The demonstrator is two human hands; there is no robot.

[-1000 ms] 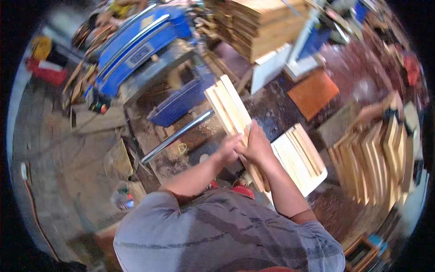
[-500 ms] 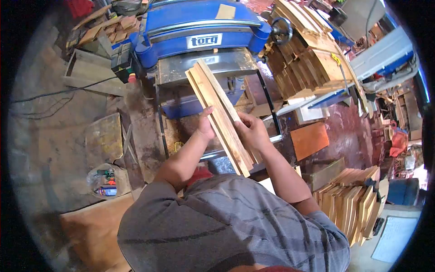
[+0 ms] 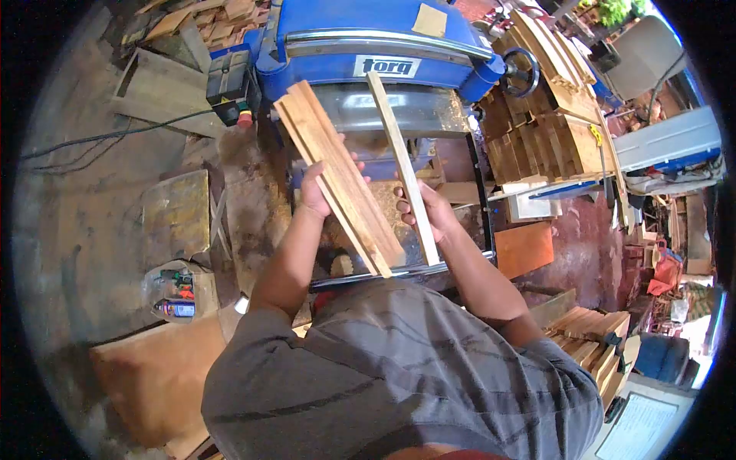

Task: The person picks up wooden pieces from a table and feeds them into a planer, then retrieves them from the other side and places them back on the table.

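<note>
One strip [image 3: 400, 149] slants across your right hand [image 3: 437, 211], apart from the bundle [image 3: 351, 188] in your left hand [image 3: 314, 188]. Your right fingers wrap the strip closer to its near end than its middle, so a hold farther along would probably balance it better. Your left hand is curled round the bundle at about mid-length, thumb along one side and fingertips showing on the other; an even squeeze should stop the pieces slipping over one another (their far ends look uneven). Leave that gap between the two loads, so edges don't knock. Beyond them stands the blue planer [image 3: 330, 65], with its metal bed [image 3: 429, 111], so mind where the far ends swing. Its handwheel [image 3: 521, 73] is to the right, near a stack [image 3: 533, 149] of wood.
</note>
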